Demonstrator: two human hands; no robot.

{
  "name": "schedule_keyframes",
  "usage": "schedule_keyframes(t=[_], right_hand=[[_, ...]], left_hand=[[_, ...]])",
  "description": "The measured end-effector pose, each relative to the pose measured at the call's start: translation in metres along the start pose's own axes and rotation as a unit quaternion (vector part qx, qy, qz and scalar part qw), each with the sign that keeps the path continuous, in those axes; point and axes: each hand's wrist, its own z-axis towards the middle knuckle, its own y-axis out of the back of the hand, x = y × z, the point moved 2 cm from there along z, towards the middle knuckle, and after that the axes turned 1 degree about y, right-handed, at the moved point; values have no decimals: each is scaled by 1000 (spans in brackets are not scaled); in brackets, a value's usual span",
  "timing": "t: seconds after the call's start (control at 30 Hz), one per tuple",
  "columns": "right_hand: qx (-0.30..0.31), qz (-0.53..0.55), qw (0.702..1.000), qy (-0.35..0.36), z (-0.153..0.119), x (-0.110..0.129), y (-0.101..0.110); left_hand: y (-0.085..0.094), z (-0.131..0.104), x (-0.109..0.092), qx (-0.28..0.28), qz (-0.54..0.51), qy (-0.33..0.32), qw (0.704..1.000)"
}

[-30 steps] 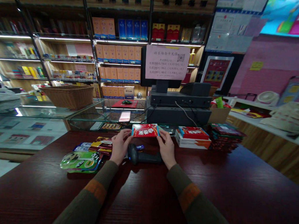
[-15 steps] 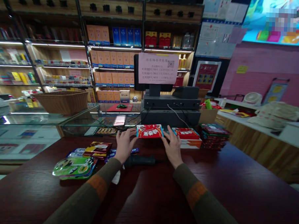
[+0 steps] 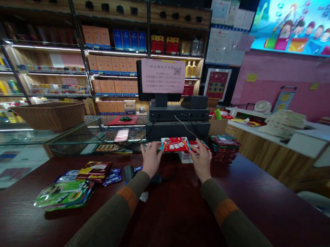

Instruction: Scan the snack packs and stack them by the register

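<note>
A flat red snack box (image 3: 175, 144) with white lettering and blue ends is held level between my two hands. My left hand (image 3: 151, 158) grips its left end, and my right hand (image 3: 201, 160) grips its right end. Behind my right hand, a stack of similar boxes (image 3: 185, 158) stands on the table, partly hidden by the hand and the held box. To its right rises a pile of dark red and green packets (image 3: 224, 149). A black barcode scanner (image 3: 129, 173) lies behind my left wrist, partly covered by it.
Left on the dark table (image 3: 160, 225) lie green panda packages (image 3: 65, 195), brown-and-gold packets (image 3: 95, 170) and blue-purple packets (image 3: 112, 177). A cash register (image 3: 178, 118) with a paper sign (image 3: 162, 76) stands at the back. A wicker basket (image 3: 49, 116) rests on the glass counter.
The held box has moved right relative to the stack, now overlapping it in view. Both hands moved with it. The camera view has turned slightly right.
</note>
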Motion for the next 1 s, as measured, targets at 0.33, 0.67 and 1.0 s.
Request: schedule_keyframes(t=[0.33, 0.67, 1.0], right_hand=[[-32, -86, 995, -32, 9, -32, 15], [33, -193, 979, -52, 10, -26, 26], [67, -221, 973, -3, 7, -28, 27]], left_hand=[[-47, 10, -26, 58, -45, 10, 997], [-73, 8, -36, 136, -87, 17, 987], [-95, 9, -38, 196, -87, 13, 977]])
